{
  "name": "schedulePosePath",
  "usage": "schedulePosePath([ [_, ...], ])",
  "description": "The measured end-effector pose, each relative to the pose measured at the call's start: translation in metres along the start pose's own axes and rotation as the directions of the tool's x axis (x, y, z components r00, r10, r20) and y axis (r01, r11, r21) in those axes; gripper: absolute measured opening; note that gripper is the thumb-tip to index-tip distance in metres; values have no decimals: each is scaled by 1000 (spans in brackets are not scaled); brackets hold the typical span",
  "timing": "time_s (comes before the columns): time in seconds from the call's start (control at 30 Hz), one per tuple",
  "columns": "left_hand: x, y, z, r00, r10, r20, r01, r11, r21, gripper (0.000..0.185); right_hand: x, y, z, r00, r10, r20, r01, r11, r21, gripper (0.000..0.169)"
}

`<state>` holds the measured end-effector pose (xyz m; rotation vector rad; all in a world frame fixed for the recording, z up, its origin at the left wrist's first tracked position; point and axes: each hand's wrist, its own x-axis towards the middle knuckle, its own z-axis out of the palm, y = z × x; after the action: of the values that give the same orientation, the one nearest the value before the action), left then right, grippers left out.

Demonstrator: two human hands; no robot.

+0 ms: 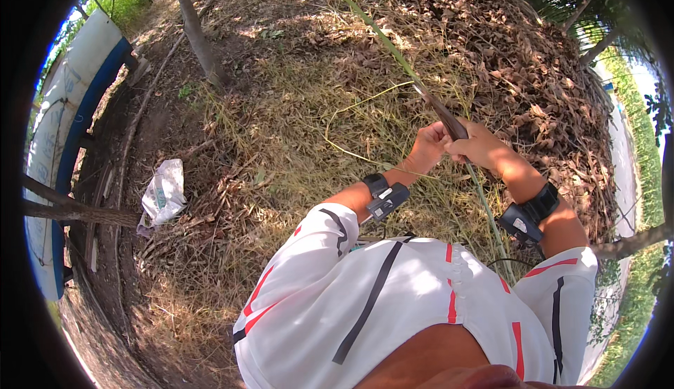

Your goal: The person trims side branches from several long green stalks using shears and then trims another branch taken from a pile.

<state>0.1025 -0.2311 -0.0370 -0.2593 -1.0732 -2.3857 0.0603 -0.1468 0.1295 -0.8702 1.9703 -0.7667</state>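
Note:
A long green stalk [389, 46], perhaps bamboo, runs aslant from the top of the view down past my right side. Around its middle is a dark brown, sheath-like section [445, 112] with a pale spot at its upper end. My right hand [480, 144] grips this section from the right, thumb laid across its lower end. Against its left side, my left hand [429, 144] has its fingers curled in; the hands meet there and partly hide the stalk. Below them, the stalk's thinner, paler length [484, 204] continues toward my body.
A thin yellow stem [327, 131] bends in a loop left of my hands. Dry leaves [526, 83] are heaped at right. A slim tree trunk [195, 31], a white plastic bag [164, 191] and a blue-and-white boat hull [79, 94] are at left. A branch [84, 212] juts in.

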Motion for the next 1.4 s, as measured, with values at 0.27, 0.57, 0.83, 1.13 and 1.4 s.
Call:
schedulePosePath([
  [0.27, -3, 10, -5, 990, -135, -36, 138, 987, 87, 7, -7, -17, 2, 997, -71, -33, 66, 988, -140, 11],
  [0.57, 2, 85, -26, 971, -6, -240, 81, 949, 305, 26, 33, -52, -22, 979, -169, -114, 85, 847, -524, 44],
  [0.83, -11, 92, -30, 992, -57, -114, 97, 920, 381, 23, 95, -77, 3, 991, -114, 67, 125, 974, -189, 52],
  [1.13, -24, 88, -40, 989, -95, -113, 130, 925, 357, 23, 89, -80, 32, 953, -297, -63, 275, 931, -242, 19],
  [1.4, -33, 96, -42, 994, -106, -19, 106, 932, 348, 20, 56, -77, 31, 955, -227, 191, 137, 909, 394, 13],
])
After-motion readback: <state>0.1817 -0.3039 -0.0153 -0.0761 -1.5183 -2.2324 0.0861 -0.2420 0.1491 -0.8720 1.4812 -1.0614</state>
